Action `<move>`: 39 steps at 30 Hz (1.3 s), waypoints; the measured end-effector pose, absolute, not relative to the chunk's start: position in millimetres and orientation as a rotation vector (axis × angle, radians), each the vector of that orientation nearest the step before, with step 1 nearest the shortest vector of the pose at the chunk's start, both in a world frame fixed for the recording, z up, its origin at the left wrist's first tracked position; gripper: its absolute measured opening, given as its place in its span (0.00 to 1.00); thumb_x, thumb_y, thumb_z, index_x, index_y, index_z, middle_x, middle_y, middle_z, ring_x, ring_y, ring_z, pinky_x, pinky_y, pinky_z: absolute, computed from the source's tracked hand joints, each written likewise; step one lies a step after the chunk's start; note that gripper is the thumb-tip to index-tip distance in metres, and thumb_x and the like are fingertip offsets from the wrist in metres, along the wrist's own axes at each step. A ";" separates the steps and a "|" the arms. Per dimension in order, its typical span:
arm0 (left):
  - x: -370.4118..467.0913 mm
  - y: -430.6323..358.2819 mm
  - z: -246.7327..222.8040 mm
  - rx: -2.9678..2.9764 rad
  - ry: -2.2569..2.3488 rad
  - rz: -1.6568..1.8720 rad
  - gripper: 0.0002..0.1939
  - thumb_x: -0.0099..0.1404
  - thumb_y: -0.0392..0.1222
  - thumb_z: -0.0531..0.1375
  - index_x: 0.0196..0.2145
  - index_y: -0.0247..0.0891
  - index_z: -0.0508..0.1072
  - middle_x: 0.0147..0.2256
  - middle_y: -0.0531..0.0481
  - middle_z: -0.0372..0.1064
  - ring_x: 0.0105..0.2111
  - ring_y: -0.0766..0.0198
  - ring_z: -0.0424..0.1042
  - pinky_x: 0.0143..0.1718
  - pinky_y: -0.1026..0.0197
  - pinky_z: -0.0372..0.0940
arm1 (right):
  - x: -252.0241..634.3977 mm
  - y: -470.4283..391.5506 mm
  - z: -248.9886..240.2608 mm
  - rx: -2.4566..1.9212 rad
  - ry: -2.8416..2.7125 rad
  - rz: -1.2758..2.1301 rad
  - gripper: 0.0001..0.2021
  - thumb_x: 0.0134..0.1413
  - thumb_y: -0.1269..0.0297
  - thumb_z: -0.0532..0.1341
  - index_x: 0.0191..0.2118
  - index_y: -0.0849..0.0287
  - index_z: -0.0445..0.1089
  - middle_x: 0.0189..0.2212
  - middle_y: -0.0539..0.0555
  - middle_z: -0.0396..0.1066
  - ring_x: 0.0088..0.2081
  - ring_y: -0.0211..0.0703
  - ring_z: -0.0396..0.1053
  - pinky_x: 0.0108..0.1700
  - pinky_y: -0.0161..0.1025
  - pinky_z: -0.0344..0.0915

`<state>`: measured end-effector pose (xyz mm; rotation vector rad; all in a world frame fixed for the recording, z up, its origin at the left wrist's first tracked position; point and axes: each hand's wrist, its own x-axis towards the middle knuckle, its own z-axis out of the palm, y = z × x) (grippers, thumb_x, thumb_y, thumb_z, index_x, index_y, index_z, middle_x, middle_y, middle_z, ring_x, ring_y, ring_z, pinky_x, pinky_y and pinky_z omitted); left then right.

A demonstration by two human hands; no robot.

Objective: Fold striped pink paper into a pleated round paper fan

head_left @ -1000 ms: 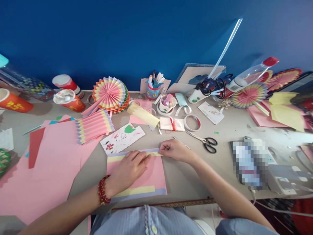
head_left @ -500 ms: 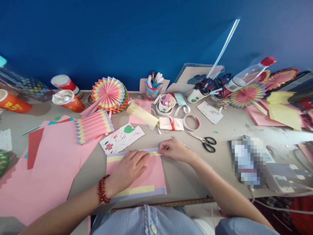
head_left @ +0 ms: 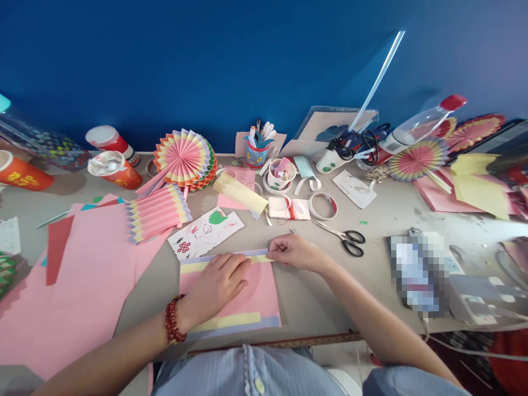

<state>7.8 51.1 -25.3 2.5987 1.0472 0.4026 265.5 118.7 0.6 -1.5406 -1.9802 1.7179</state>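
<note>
A pink sheet of paper (head_left: 256,294) lies in front of me, with yellow and lavender strips along its far and near edges. My left hand (head_left: 220,283) rests flat across its middle, fingers stretched toward the far edge. At the sheet's far right corner, my right hand (head_left: 291,253) pinches the end of the yellow paper strip (head_left: 259,258). Just beyond the sheet is a white card with drawings (head_left: 206,234). Black-handled scissors (head_left: 350,242) lie right of my right hand, and a thin tool beside that hand is mostly hidden.
Pleated paper (head_left: 159,212) and large pink sheets (head_left: 94,264) lie to the left. Paper fans (head_left: 181,157), a tape roll (head_left: 324,206), a cup of scraps (head_left: 281,175) and a pen holder (head_left: 257,154) stand farther back. A phone (head_left: 418,278) lies at right; a blue wall rises behind.
Both hands stay almost in place. My right hand has shifted very slightly at the strip's end, covering more of the thin tool beside it.
</note>
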 end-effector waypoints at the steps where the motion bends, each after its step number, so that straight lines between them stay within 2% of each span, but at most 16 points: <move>1: 7.9 51.0 -25.1 2.587 1.049 0.396 0.18 0.72 0.40 0.54 0.57 0.36 0.65 0.49 0.41 0.68 0.48 0.53 0.67 0.49 0.49 0.65 | 265.7 118.7 0.8 -1.537 -1.980 1.717 0.12 0.53 0.55 0.62 0.28 0.59 0.70 0.17 0.45 0.65 0.21 0.33 0.59 0.26 0.31 0.55; 8: 8.8 51.3 -23.1 2.543 1.056 0.376 0.19 0.72 0.38 0.53 0.59 0.36 0.62 0.50 0.42 0.68 0.48 0.53 0.67 0.50 0.49 0.65 | 269.9 119.9 -0.1 -1.471 -1.904 1.821 0.14 0.54 0.53 0.62 0.29 0.60 0.69 0.17 0.44 0.63 0.21 0.32 0.56 0.24 0.31 0.52; 19: 9.0 50.2 -24.3 2.532 1.072 0.448 0.17 0.71 0.38 0.54 0.56 0.38 0.65 0.49 0.42 0.68 0.47 0.55 0.68 0.49 0.50 0.66 | 266.4 117.7 -1.2 -1.516 -1.996 1.705 0.13 0.55 0.54 0.61 0.29 0.59 0.71 0.18 0.45 0.65 0.22 0.33 0.59 0.26 0.31 0.54; 29: 9.1 52.1 -23.5 2.608 1.033 0.375 0.22 0.71 0.37 0.53 0.62 0.38 0.61 0.49 0.42 0.68 0.47 0.54 0.67 0.48 0.50 0.66 | 264.9 118.3 1.2 -1.547 -2.032 1.667 0.12 0.54 0.56 0.61 0.28 0.59 0.70 0.17 0.45 0.65 0.21 0.33 0.60 0.26 0.31 0.55; 39: 8.9 52.6 -23.9 2.648 1.015 0.344 0.22 0.71 0.37 0.54 0.61 0.36 0.62 0.49 0.41 0.68 0.46 0.54 0.67 0.47 0.50 0.66 | 264.1 118.5 -0.6 -1.542 -2.031 1.678 0.12 0.55 0.56 0.61 0.27 0.59 0.69 0.17 0.45 0.65 0.21 0.33 0.59 0.25 0.31 0.55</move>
